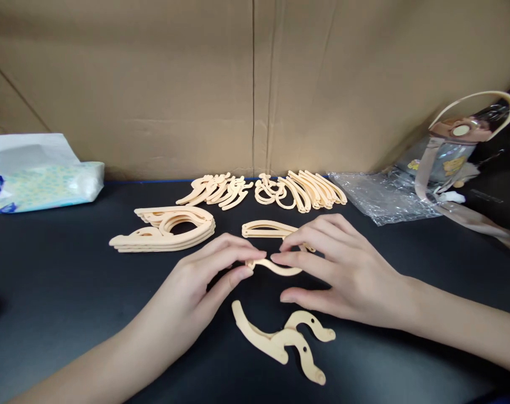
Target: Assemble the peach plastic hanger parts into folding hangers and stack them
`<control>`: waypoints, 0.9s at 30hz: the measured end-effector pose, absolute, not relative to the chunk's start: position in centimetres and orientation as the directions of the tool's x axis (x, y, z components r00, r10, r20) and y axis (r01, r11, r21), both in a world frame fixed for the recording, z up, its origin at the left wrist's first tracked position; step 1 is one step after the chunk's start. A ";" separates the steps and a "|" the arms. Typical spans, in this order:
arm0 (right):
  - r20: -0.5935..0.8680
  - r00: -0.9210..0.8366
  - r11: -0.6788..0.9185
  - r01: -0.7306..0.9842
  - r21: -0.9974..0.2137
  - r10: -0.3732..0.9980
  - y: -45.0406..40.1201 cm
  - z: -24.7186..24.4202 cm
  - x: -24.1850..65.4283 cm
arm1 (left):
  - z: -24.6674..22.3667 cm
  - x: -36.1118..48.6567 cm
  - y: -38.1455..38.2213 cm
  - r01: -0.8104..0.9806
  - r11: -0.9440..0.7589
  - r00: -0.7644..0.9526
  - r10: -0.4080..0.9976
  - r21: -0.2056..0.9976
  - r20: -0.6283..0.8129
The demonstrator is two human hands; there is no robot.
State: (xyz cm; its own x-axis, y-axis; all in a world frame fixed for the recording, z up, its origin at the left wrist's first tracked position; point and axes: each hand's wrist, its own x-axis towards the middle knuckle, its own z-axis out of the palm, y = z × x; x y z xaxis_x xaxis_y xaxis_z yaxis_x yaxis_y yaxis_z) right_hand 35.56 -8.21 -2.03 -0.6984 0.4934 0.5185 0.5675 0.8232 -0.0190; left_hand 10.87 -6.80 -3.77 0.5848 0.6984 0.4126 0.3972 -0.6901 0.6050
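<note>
My left hand [215, 272] pinches one end of a thin, wavy beige hanger piece [275, 267] between thumb and fingertips. Over the other end of that piece is my right hand [334, 266], fingers spread and thumb held apart; it hides the tip, and whether it touches the piece I cannot tell. Just beyond the hands lies a long, slotted beige hanger arm [269, 228], partly covered by the right fingers. Closer to me, S-shaped pieces [301, 348] rest against a slightly curved arm [258, 339] on the black table.
A stack of folded beige hangers [166, 241] sits left of centre. Along the back lie piles of loose hooked pieces [219, 189] and long arms [317, 191]. Clear plastic wrap [376, 196] and a strapped bottle [452, 151] are at right, a tissue pack [48, 182] at left.
</note>
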 end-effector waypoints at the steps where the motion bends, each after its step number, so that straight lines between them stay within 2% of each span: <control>1: 0.520 -0.698 0.818 0.576 -0.003 0.493 -8.3 -2.0 35.5 | -3.5 11.4 -6.8 0.383 -0.662 0.560 0.721 0.644 0.409; 4: 0.531 -0.680 0.808 0.589 -0.017 0.507 -8.0 -2.2 35.8 | -3.1 13.3 -6.6 0.358 -0.602 0.528 0.761 0.714 0.377; 8: 0.527 -0.634 0.809 0.549 -0.209 0.566 -6.9 -2.5 36.6 | -3.1 15.7 -6.0 0.293 -0.583 0.531 0.758 0.758 0.378; 14: 0.445 -0.524 0.687 0.589 -0.427 0.726 -6.4 -1.9 37.2 | -2.9 16.6 -5.4 0.257 -0.614 0.567 0.721 0.746 0.398; 16: 0.425 -0.533 0.681 0.559 -0.473 0.732 -6.6 -1.5 37.2 | -2.8 16.1 -5.0 0.335 -0.720 0.613 0.657 0.608 0.440; 18: 0.432 -0.548 0.697 0.530 -0.483 0.716 -6.9 -1.1 37.3 | -3.0 15.5 -4.2 0.433 -0.828 0.679 0.559 0.356 0.475; 21: 0.465 -0.556 0.724 0.552 -0.414 0.689 -6.9 -0.9 37.8 | -3.7 14.7 -2.9 0.465 -0.881 0.776 0.454 0.089 0.438; 24: 0.481 -0.573 0.732 0.629 -0.260 0.663 -6.1 -1.2 38.6 | -4.2 14.6 -2.3 0.482 -0.870 0.822 0.411 -0.099 0.393; 27: 0.444 -0.590 0.709 0.685 -0.166 0.674 -4.8 -1.9 39.5 | -4.0 14.6 -2.9 0.495 -0.845 0.835 0.399 -0.202 0.379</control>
